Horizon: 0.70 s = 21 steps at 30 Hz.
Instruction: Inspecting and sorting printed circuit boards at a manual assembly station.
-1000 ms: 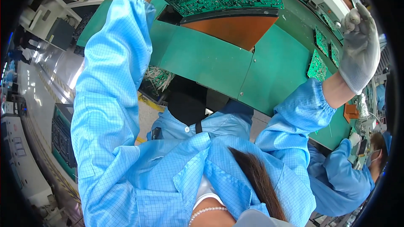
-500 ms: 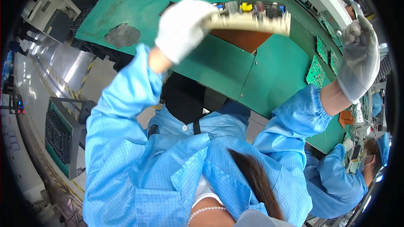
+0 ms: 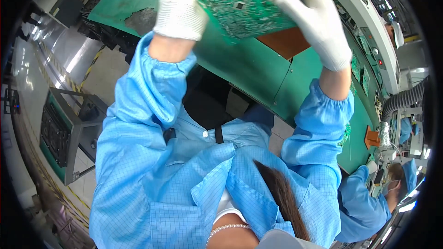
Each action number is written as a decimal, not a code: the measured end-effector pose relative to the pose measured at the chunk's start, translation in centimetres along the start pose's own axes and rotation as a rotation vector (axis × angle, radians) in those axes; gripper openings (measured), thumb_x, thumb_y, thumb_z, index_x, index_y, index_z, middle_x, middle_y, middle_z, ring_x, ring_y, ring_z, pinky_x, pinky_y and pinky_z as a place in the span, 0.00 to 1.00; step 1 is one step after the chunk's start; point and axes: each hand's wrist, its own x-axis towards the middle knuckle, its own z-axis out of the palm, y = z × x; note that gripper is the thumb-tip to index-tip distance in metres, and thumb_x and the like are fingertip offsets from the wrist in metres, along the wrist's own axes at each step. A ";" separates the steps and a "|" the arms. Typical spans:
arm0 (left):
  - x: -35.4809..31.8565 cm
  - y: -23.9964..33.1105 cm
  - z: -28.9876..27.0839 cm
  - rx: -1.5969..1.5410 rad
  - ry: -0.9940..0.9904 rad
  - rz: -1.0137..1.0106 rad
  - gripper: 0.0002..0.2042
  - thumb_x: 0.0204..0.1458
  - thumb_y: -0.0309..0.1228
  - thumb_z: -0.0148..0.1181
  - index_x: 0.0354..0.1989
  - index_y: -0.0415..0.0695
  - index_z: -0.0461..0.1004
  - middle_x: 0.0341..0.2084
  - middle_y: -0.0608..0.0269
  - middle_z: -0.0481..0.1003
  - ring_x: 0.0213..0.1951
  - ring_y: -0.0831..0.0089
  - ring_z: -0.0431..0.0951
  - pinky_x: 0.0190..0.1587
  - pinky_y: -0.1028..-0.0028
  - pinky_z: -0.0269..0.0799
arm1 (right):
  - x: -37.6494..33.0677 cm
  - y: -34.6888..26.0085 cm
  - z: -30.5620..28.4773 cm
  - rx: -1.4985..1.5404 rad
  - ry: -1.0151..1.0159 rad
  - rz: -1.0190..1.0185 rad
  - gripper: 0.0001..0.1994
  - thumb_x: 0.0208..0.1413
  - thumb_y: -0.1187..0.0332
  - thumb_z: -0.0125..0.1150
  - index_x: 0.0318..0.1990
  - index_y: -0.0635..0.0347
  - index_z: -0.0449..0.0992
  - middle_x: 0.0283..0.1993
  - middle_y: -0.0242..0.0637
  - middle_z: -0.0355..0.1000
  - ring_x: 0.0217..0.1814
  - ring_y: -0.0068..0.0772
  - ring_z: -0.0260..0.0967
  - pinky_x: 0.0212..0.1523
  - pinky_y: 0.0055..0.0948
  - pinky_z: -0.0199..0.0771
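A green circuit board [image 3: 244, 4] is held up above the bench, its face with small soldered parts turned toward me. My left hand [image 3: 182, 11], in a white glove, is closed on the board's left edge. At the right edge my right hand [image 3: 318, 20], gloved too, grips the board with the thumb lying along its face. The top of the board and some fingertips run out of the picture. Beneath it a flat brown piece [image 3: 288, 42] lies on the green bench top [image 3: 258, 76].
More green circuit boards [image 3: 364, 80] stand along the bench's right side, by a long white machine rail [image 3: 364, 18]. A grey hose [image 3: 408, 97] and a person in blue [image 3: 369, 203] are farther right. On the left stands a grey metal frame [image 3: 69, 147].
The board has been tipped so its soldered face shows instead of its edge and tall components. My right hand has come in from the right and taken hold of it.
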 end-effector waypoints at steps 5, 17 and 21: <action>-0.8 -1.6 -0.8 0.066 0.004 0.070 0.14 0.63 0.30 0.52 0.54 0.37 0.72 0.45 0.60 0.77 0.46 0.72 0.77 0.51 0.73 0.71 | 2.9 0.3 -0.1 -0.213 -0.059 0.000 0.15 0.56 0.67 0.63 0.46 0.70 0.76 0.36 0.35 0.77 0.39 0.22 0.69 0.43 0.25 0.71; -5.0 -6.4 -8.9 1.189 -0.243 0.162 0.08 0.52 0.33 0.62 0.34 0.42 0.79 0.30 0.60 0.78 0.32 0.64 0.78 0.37 0.70 0.73 | 10.8 0.0 -7.4 -1.128 -0.537 -0.140 0.19 0.47 0.64 0.70 0.45 0.65 0.78 0.38 0.48 0.77 0.40 0.42 0.75 0.44 0.34 0.74; -5.1 -6.7 -9.2 1.217 -0.248 0.230 0.08 0.52 0.34 0.62 0.33 0.42 0.79 0.30 0.60 0.78 0.32 0.65 0.78 0.36 0.70 0.72 | 11.6 0.9 -8.2 -1.095 -0.590 -0.040 0.20 0.48 0.62 0.71 0.46 0.65 0.79 0.36 0.45 0.78 0.38 0.36 0.74 0.43 0.32 0.74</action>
